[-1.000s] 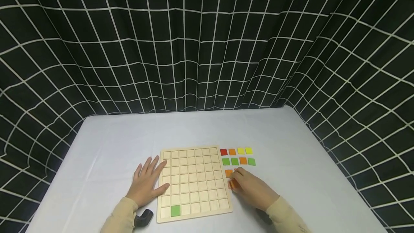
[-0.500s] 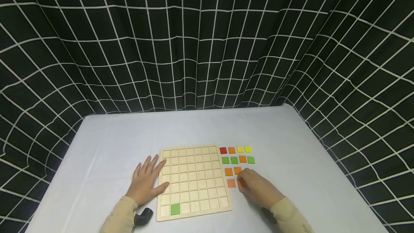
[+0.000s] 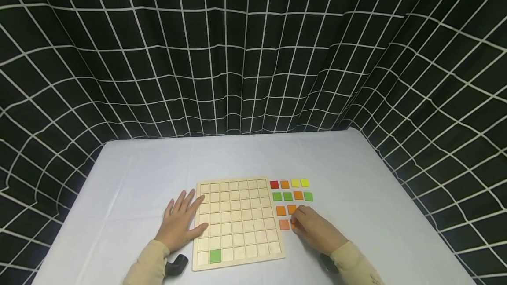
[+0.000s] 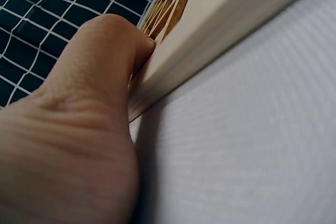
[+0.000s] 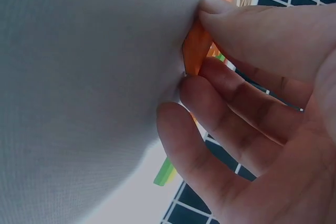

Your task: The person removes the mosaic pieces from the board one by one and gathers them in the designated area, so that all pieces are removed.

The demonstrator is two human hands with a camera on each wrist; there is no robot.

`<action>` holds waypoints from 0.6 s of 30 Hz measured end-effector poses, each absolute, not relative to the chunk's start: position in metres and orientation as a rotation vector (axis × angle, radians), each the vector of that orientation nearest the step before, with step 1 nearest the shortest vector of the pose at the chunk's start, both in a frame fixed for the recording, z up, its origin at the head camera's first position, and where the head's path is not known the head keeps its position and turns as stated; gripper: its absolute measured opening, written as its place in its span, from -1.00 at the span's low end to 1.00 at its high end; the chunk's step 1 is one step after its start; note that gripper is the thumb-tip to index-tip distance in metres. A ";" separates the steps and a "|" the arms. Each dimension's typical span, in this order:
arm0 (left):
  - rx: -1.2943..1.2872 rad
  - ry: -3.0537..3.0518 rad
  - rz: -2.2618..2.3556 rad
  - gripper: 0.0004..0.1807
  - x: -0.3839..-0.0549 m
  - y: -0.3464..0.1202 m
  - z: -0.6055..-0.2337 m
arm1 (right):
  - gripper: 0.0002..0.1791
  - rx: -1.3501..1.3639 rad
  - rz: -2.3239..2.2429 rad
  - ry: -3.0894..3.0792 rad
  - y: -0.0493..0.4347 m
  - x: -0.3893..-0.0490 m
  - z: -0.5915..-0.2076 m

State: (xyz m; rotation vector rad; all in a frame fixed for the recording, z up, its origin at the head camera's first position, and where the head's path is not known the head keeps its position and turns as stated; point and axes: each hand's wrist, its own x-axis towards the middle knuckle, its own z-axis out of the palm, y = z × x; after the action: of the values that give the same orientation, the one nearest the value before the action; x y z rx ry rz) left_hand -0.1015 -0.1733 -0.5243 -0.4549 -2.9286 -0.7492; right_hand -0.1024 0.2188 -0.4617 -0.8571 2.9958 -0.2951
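My left hand [image 3: 178,224] lies with fingers spread at the left edge of a wooden grid board [image 3: 237,259], thumb and index finger over its rim. In the left wrist view the thumb [image 4: 100,56] touches the board's side. To the right of the board, my right hand [image 3: 317,230] pinches an orange square tile [image 5: 196,48] between thumb and fingertips, down at the tablecloth. That tile is partly hidden by the fingers in the head view. Just left of it lies a salmon tile [image 3: 284,224], and behind it two orange tiles [image 3: 281,210].
One green tile [image 3: 215,256] sits in the board's front row. Behind the right hand lie two rows of tiles, including a red tile [image 3: 274,184], a yellow tile [image 3: 305,183] and a green tile [image 3: 308,196]. A black curved object [image 3: 176,266] is by the left wrist.
My right hand has shifted right, away from the board, with the orange tile, uncovering the salmon tile and an orange tile. In the last half second it barely moves. My left hand stays put.
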 end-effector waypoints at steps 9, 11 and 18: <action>-0.462 -2.925 -0.733 -0.14 -0.101 -0.173 -0.525 | -0.88 -0.961 -0.300 3.098 0.213 -0.096 -0.453; -0.463 -2.924 -0.729 -0.14 -0.101 -0.173 -0.526 | -0.86 -1.052 -0.341 3.094 0.205 -0.093 -0.451; -0.463 -2.906 -0.724 -0.14 -0.102 -0.174 -0.529 | -0.85 -1.405 -0.432 2.978 0.160 -0.088 -0.445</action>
State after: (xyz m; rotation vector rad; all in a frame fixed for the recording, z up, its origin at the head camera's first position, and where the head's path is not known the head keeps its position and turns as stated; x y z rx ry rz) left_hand -0.1023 -0.1742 -0.5288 -0.4628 -2.9055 -0.7244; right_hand -0.0879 0.1602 -0.4454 -1.4055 2.9784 -0.4320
